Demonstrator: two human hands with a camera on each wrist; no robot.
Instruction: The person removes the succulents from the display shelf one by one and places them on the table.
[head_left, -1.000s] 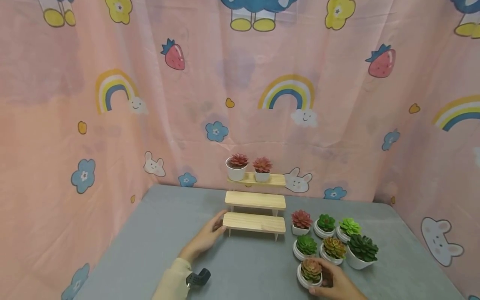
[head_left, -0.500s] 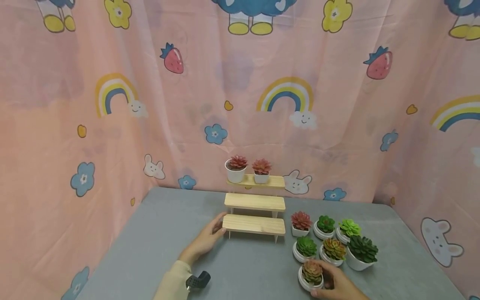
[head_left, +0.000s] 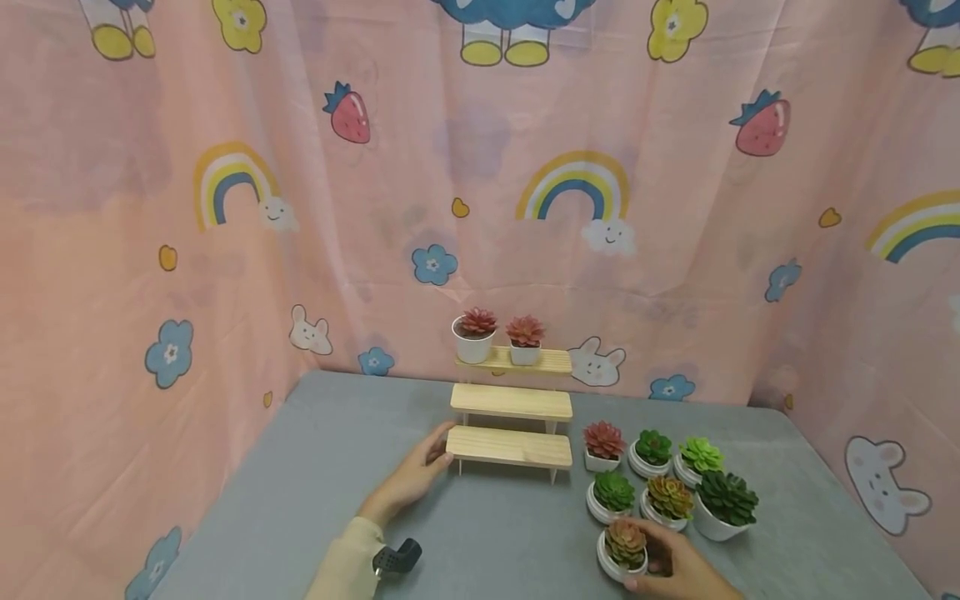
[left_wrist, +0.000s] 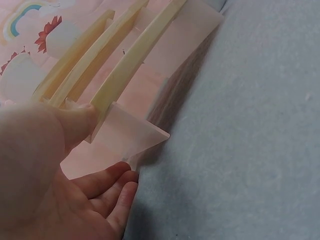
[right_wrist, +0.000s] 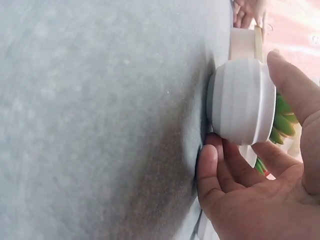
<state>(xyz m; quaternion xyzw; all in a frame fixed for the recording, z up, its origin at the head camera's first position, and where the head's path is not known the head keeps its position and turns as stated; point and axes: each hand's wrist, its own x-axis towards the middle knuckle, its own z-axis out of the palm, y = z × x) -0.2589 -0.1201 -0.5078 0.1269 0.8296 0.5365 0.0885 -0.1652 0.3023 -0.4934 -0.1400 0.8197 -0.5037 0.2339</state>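
Observation:
In the head view, my right hand (head_left: 678,567) holds a small potted succulent (head_left: 625,546) with reddish-green leaves and a white ridged pot. In the right wrist view the thumb is at the rim of the pot (right_wrist: 242,102) and the fingers are on its other side; its base is at the tabletop. My left hand (head_left: 411,475) is at the left end of a three-step wooden stand (head_left: 510,447). From the left wrist, the thumb touches the end of the lowest shelf (left_wrist: 135,57), while loosely bent fingers (left_wrist: 117,172) lie near the clear leg (left_wrist: 132,127).
On the top shelf (head_left: 558,362) stand two red succulents, one in a round white pot (head_left: 474,346), one in a smaller pot (head_left: 525,354). Several more potted succulents cluster right of the stand, including a red one (head_left: 603,442) and a large dark green one (head_left: 725,500). A patterned pink curtain (head_left: 405,183) hangs behind.
The potted succulent in my right hand has shifted very slightly to the right along with the hand. My left hand stays at the stand. The head view wobbles a little.

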